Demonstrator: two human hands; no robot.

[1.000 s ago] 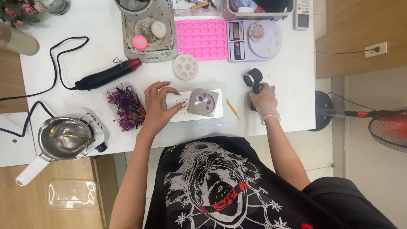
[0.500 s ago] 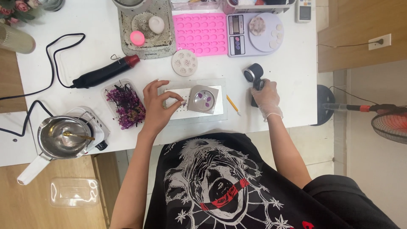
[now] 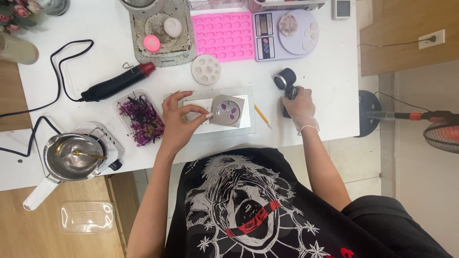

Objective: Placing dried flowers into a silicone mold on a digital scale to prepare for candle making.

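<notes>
My left hand (image 3: 179, 120) lies bare on a white sheet (image 3: 201, 109) inside a clear flat tray. Its fingers are spread, and the index fingertip touches the left edge of a small grey square mould (image 3: 228, 110). The mould holds a round clear piece with purple petals in it. My right hand (image 3: 300, 108) wears a thin clear glove and grips a black hand tool (image 3: 286, 80) with a round head, resting on the table to the right of the tray. A yellow pencil (image 3: 262, 116) lies between the tray and that hand.
A dish of purple dried flowers (image 3: 141, 119) and a black heat gun (image 3: 117, 82) with its cord lie to the left. Further left is a metal pot on a hotplate (image 3: 71, 155). At the back are a pink silicone mould (image 3: 229, 33), a scale (image 3: 285, 34), a round white mould (image 3: 206, 69) and a metal tray (image 3: 162, 33). A fan (image 3: 442, 134) stands right.
My left hand's fingers have shifted slightly toward the grey mould's edge. My right hand stays on the black tool.
</notes>
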